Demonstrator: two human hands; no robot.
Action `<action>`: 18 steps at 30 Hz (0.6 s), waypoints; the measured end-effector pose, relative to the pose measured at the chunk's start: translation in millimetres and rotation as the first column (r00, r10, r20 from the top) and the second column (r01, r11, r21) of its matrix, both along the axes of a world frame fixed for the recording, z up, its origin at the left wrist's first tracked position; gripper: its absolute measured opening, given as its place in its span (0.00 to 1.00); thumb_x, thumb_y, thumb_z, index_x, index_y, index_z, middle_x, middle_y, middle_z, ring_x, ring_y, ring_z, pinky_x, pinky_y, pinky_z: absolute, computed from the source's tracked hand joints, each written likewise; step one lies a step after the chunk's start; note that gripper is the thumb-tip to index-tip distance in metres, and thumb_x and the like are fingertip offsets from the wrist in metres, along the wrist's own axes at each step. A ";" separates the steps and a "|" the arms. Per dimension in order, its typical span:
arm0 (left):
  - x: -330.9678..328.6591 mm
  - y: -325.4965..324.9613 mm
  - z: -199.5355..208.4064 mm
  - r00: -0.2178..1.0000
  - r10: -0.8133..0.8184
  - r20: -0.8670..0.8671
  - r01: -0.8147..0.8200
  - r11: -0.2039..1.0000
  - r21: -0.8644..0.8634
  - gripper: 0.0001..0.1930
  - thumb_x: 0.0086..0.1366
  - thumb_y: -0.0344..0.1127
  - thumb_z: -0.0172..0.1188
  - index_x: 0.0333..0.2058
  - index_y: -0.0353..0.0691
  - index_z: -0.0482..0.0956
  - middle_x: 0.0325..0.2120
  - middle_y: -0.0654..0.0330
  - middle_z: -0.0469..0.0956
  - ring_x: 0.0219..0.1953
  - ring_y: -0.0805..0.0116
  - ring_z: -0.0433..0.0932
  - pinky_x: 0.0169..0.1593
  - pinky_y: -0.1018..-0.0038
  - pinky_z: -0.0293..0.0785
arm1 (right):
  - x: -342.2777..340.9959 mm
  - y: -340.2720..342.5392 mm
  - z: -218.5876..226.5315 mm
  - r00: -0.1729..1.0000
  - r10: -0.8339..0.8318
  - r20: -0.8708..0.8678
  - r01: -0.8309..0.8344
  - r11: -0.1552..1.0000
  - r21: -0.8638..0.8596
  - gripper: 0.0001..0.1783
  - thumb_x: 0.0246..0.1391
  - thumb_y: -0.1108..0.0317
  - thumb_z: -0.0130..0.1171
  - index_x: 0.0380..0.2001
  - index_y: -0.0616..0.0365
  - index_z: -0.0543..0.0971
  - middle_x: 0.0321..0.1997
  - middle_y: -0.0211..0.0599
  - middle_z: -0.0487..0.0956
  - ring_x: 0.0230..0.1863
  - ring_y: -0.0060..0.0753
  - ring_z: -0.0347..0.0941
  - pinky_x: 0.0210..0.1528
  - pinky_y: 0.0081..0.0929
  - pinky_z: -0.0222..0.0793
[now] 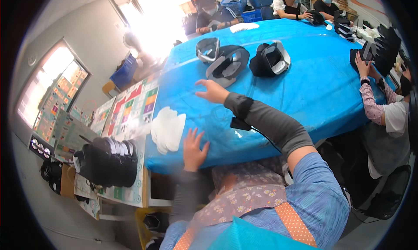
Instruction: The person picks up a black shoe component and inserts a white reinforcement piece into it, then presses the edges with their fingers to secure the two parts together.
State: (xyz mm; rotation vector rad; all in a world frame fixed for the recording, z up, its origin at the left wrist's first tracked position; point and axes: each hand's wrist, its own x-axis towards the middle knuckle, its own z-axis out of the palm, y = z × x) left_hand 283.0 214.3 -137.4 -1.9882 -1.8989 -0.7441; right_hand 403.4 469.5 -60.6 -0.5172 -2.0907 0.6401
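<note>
My left hand (194,150) is held over the near edge of the blue-covered table (313,93), its fingers spread and nothing in them. Right beside it lies a loose pile of flat white cut pieces (167,130). My right hand (213,92) reaches forward above the table, thumb and fingers apart, also holding nothing. Just beyond it sits a grey curved piece with a black inside (227,66), looking like a shoe upper. Behind that stands a smaller grey-and-white one (207,49). To the right is a black one with a white edge (270,60).
A stack of black pieces with white parts (109,160) stands on the patterned side table (130,104) at left. A yellow crate (141,226) is below. Co-workers sit round the table; one at right handles a black piece (363,54) beside a tall black stack (386,49).
</note>
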 end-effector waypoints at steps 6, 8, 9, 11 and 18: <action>5.7 9.0 -5.7 0.988 0.032 0.150 -0.031 0.999 -0.006 0.21 0.61 0.45 0.67 0.51 0.42 0.82 0.59 0.49 0.76 0.64 0.44 0.69 0.65 0.56 0.65 | -10.3 86.5 11.9 0.904 -0.323 0.279 0.391 0.889 -0.237 0.36 0.63 0.42 0.54 0.65 0.54 0.69 0.55 0.53 0.81 0.55 0.56 0.77 0.56 0.47 0.71; 8.6 14.8 -5.1 0.988 0.004 0.155 -0.003 1.000 -0.009 0.21 0.61 0.45 0.66 0.51 0.41 0.82 0.58 0.49 0.76 0.64 0.44 0.69 0.65 0.56 0.65 | 3.4 101.6 -5.3 0.886 -0.347 0.307 0.432 0.858 -0.279 0.34 0.63 0.40 0.53 0.59 0.58 0.72 0.51 0.52 0.82 0.54 0.57 0.78 0.55 0.48 0.71; 5.1 10.1 -7.0 0.986 0.003 0.168 0.000 1.000 -0.012 0.21 0.61 0.45 0.66 0.51 0.41 0.82 0.58 0.49 0.76 0.63 0.45 0.70 0.65 0.56 0.65 | 0.8 95.3 -7.9 0.889 -0.285 0.358 0.406 0.852 -0.330 0.33 0.64 0.39 0.53 0.54 0.59 0.74 0.50 0.53 0.82 0.53 0.57 0.78 0.55 0.49 0.71; -0.9 1.0 -8.9 0.982 0.037 0.184 -0.033 0.999 -0.024 0.22 0.62 0.46 0.66 0.51 0.41 0.82 0.57 0.49 0.76 0.63 0.45 0.69 0.65 0.55 0.64 | -9.7 68.9 -16.2 0.888 -0.319 0.331 0.414 0.869 -0.272 0.26 0.64 0.43 0.55 0.43 0.58 0.76 0.42 0.52 0.83 0.48 0.57 0.79 0.49 0.50 0.72; 3.1 5.4 -8.8 0.984 0.037 0.177 -0.034 0.999 -0.016 0.21 0.62 0.45 0.65 0.50 0.40 0.81 0.57 0.49 0.77 0.61 0.46 0.71 0.65 0.56 0.64 | 55.4 -20.3 22.2 0.956 -0.293 0.007 0.275 0.907 0.318 0.08 0.58 0.62 0.59 0.30 0.54 0.75 0.25 0.46 0.79 0.30 0.53 0.78 0.31 0.49 0.71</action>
